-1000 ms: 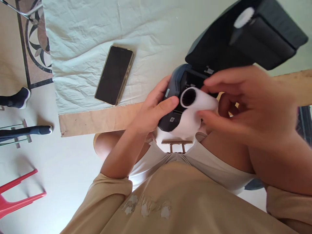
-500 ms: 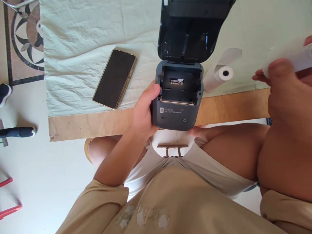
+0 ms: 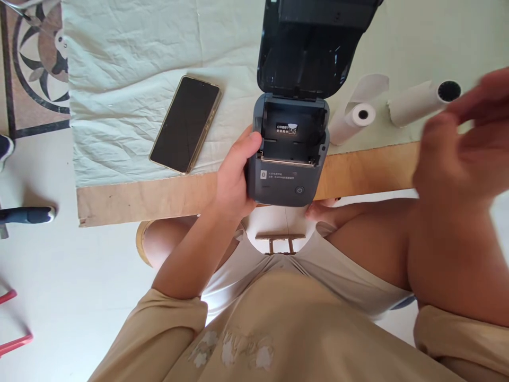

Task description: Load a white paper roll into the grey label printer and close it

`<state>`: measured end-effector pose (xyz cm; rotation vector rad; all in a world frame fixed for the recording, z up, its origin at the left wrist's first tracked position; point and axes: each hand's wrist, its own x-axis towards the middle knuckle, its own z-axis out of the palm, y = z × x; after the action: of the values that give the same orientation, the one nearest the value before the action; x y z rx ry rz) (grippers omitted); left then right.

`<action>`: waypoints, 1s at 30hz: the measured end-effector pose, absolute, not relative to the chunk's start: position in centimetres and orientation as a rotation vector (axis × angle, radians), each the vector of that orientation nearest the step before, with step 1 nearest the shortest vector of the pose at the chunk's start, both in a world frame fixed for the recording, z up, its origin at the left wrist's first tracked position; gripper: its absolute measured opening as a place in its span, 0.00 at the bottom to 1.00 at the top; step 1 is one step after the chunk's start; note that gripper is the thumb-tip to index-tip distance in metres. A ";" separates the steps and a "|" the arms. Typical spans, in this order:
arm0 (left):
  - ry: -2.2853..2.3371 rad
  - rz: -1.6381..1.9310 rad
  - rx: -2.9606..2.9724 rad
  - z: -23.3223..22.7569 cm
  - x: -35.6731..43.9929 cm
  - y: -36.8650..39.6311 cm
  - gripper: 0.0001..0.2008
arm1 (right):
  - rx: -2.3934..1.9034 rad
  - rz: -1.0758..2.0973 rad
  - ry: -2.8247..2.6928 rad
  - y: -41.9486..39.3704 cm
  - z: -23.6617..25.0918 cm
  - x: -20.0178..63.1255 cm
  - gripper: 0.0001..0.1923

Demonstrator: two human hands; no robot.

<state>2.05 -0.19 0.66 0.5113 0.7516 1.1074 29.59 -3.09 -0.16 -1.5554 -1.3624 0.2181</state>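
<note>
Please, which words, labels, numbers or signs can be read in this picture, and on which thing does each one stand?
No text can be read in full.
Printer, front face: a small logo square and two lines of tiny print, too small to read; a power sign on the round button.
Printer, inside the open compartment: a black sticker with white characters, too blurred to read.
Phone: dark screen, no text.

Pale tile floor [image 3: 79, 297], daylight, soft shadows. Patterned inlay [image 3: 32, 63] at 10 o'clock. Wooden table edge [image 3: 151, 196] runs 9 to 3, wrinkled pale green cloth [image 3: 139, 48] over it towards 12. Red chair legs [image 3: 11, 339] at 8.
</note>
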 end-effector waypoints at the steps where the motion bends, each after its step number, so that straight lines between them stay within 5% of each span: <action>1: 0.745 1.114 0.515 0.6 2.0 -0.2 0.14 | -1.527 0.230 -1.473 -3.1 -0.3 28.6 0.18; 5: 0.851 1.153 0.494 0.4 1.9 0.0 0.18 | -1.541 0.285 -1.852 -1.9 -0.8 25.7 0.30; 11: 0.954 1.129 0.466 0.8 2.1 0.0 0.18 | -1.740 0.475 -1.718 0.0 -0.8 24.4 0.23; 16: 0.973 1.090 0.476 0.5 1.9 0.2 0.20 | -1.746 0.526 -1.630 -0.1 -0.2 23.9 0.26; 23: 0.838 1.124 0.541 0.6 1.9 -0.4 0.25 | -1.355 1.297 -0.959 0.0 -0.1 24.6 0.25; 30: 0.722 1.063 0.594 -1.2 0.9 -0.1 0.32 | -1.272 1.491 -0.950 -0.4 0.5 25.9 0.29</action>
<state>0.93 -0.08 -1.21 0.5941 0.7219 1.0633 25.89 -0.44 0.52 -1.2719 -0.9505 1.4910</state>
